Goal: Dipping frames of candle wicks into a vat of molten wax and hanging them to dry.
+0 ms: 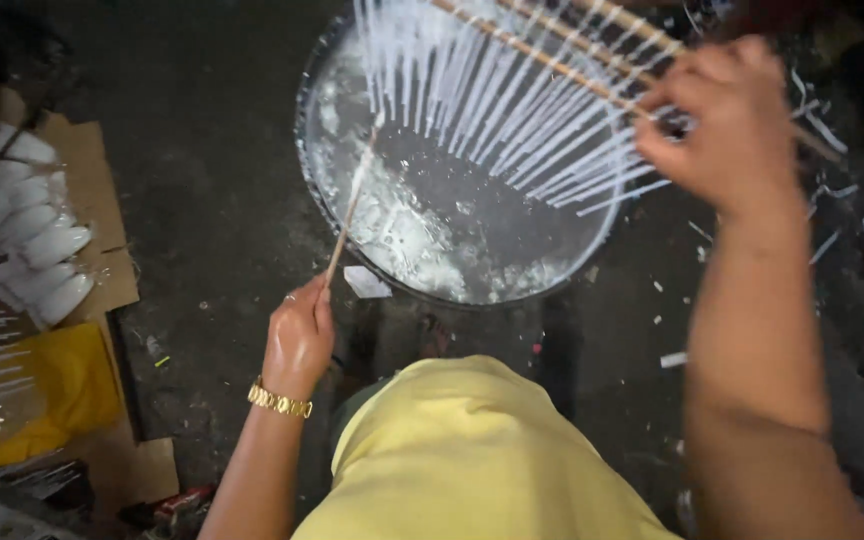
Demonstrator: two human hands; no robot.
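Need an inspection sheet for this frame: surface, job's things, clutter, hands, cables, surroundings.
Surface: dark floor, spattered with white flecks on the right.
Job's things: round basin holding dark liquid with white crust along its rim; rack of thin white candles hanging from wooden slats over the basin; thin stick reaching into the basin.
Clutter: white scrap beside the basin; cardboard, yellow cloth and white moulded pieces at left.
Hands: left hand grips the stick, gold bracelet on the wrist; right hand grips the rack's slats.
Cables: nothing seen.
Surroundings: dim; the person's yellow garment in the foreground.
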